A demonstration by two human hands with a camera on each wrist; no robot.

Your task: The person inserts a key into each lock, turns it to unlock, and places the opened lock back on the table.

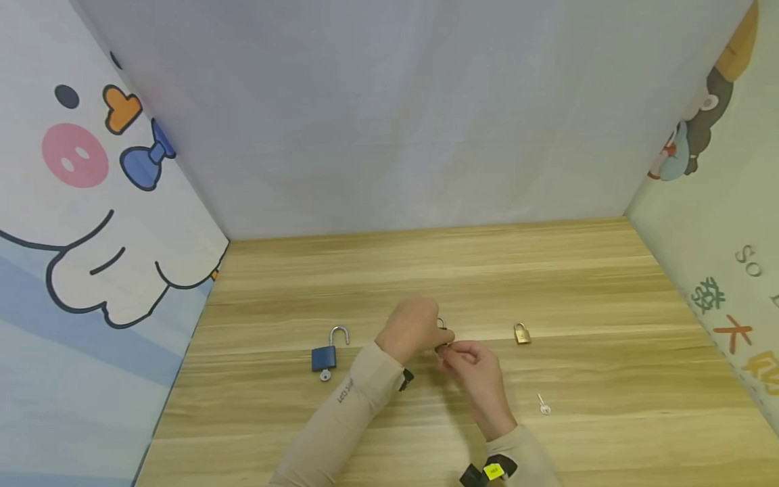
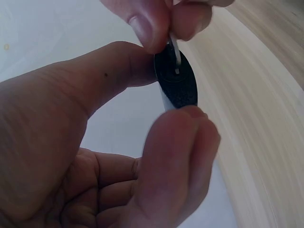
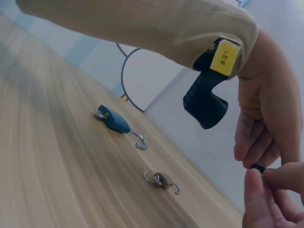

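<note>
Raised above the table, a small black padlock is held between the thumb and fingers of my left hand. Its shackle shows past that hand in the head view. My right hand pinches a thin silver key between thumb and finger. In the left wrist view the key's blade stands in the keyhole on the padlock's underside; the fingers cover its head. Most of the padlock's body is hidden by fingers in the head and right wrist views.
On the wooden table, left, lies a blue padlock, shackle open, key inserted. A brass padlock and a loose key lie to the right. The right wrist view shows a small padlock with a ring, shackle open.
</note>
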